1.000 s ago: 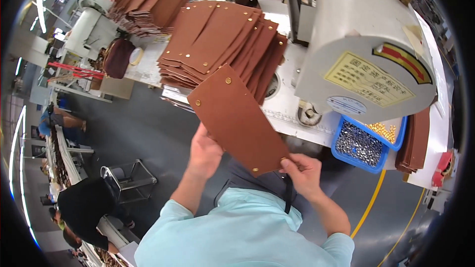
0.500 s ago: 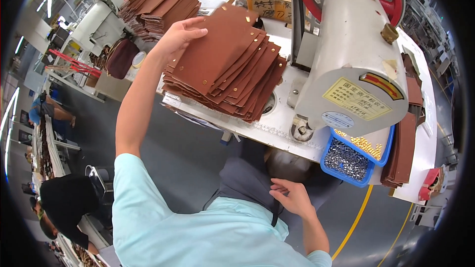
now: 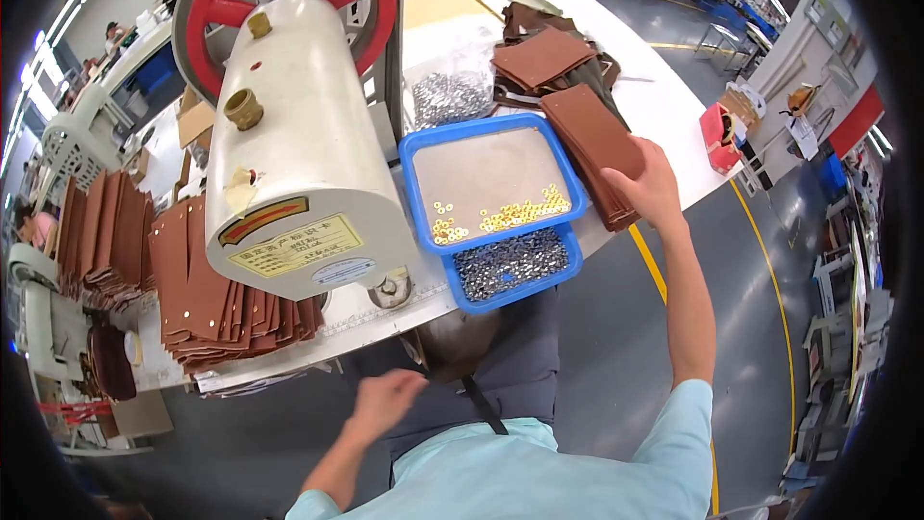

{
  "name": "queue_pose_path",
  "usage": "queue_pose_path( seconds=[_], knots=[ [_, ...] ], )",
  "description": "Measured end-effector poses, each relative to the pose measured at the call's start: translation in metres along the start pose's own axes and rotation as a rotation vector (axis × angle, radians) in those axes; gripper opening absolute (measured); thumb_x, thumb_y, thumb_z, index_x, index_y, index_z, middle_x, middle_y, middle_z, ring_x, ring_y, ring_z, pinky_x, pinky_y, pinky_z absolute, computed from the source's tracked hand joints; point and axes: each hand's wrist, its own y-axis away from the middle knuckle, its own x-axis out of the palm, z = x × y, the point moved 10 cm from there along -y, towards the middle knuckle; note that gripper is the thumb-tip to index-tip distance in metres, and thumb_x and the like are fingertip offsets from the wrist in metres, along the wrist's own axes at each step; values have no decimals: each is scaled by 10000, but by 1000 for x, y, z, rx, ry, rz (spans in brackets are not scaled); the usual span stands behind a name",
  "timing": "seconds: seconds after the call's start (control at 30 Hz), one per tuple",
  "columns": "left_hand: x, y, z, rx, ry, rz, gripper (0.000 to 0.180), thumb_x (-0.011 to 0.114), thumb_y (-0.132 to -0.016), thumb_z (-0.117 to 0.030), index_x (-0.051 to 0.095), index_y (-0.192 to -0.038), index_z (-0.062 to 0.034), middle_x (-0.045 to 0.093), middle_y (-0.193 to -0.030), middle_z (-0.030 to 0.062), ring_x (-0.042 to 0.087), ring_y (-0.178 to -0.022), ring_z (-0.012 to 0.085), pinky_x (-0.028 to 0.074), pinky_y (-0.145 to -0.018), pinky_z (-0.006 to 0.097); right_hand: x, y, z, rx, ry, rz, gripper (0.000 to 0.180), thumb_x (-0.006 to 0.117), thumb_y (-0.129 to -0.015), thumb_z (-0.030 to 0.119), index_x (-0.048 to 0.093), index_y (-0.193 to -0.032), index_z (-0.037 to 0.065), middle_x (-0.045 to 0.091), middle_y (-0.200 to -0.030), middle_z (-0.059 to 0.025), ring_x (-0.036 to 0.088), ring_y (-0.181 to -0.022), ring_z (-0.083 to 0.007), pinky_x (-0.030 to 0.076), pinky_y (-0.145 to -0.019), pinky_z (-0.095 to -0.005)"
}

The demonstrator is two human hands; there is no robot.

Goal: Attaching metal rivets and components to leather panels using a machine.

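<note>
Head view, contents listed from the person's left to right. At the far left edge, a fan of brown leather pieces [image 3: 101, 241] standing on a side bench. Beside it, on the white worktable [image 3: 664, 96], a spread pile of brown leather panels [image 3: 226, 303] lying flat, partly tucked under the machine. Next, a cream-coloured press machine [image 3: 298, 154] with a rounded housing, a brass fitting on top, a label plate on its front, and a red handwheel [image 3: 289, 0] behind it. Below the table edge, the left hand [image 3: 385, 403] hangs in the air over the lap, fingers loosely curled, holding nothing and touching nothing; it is somewhat blurred. To the right of the machine, a clear bag of silver metal parts [image 3: 452, 96] lies on the table. In front of it, a blue tray [image 3: 491, 178] holds a few small brass rings [image 3: 505, 217] along its near side; it rests on a second blue tray of silver rivets [image 3: 510, 265] at the table edge. Further right, a stack of brown leather strips [image 3: 592, 149] lies just beside the trays, with more brown leather pieces [image 3: 544, 53] behind it. The right hand [image 3: 650, 188] rests on the near end of that stack, fingers spread flat over the top strip, thumb at its edge. At the table's far right corner, a small red object [image 3: 717, 135].
</note>
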Motion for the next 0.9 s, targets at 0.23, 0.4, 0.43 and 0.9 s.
queue_pose_path(
  seconds=[0.23, 0.4, 0.43, 0.9],
  knots=[
    [109, -20, -2, 140, -183, 256, 464, 714, -943, -336, 648, -1332, -91, 749, -1106, 152, 730, -997, 308, 576, -854, 427, 51, -21, -65, 435, 261, 488, 1152, 905, -614, 609, 449, -1542, 102, 608, -1350, -242, 611, -1244, -384, 522, -1034, -452],
    [94, -14, 8, 10, -114, 118, 377, 736, -937, -267, 697, -1245, -53, 768, -989, 116, 746, -900, 275, 583, -798, 396, 28, -27, -31, 285, 436, 248, 920, 909, -684, 430, 555, -1474, 117, 656, -1281, -177, 646, -1179, -352, 537, -997, -430],
    [93, -14, 9, 10, -113, 120, 377, 736, -937, -267, 697, -1245, -53, 768, -989, 116, 746, -900, 275, 583, -798, 396, 14, -30, -22, 204, 468, 110, 825, 898, -719, 381, 596, -1442, 123, 691, -1227, -172, 679, -1114, -352, 555, -959, -426],
    [11, -36, -159, 519, 928, -47, 542, 662, -1035, -328, 520, -1465, -30, 650, -1371, 133, 665, -1170, 216, 551, -946, 348, 70, 176, 110, 474, -1029, 1029, 267, 791, -852, 15, 746, -1113, -11, 769, -1025, -60, 722, -942, -134, 595, -825, -290]
  ],
)
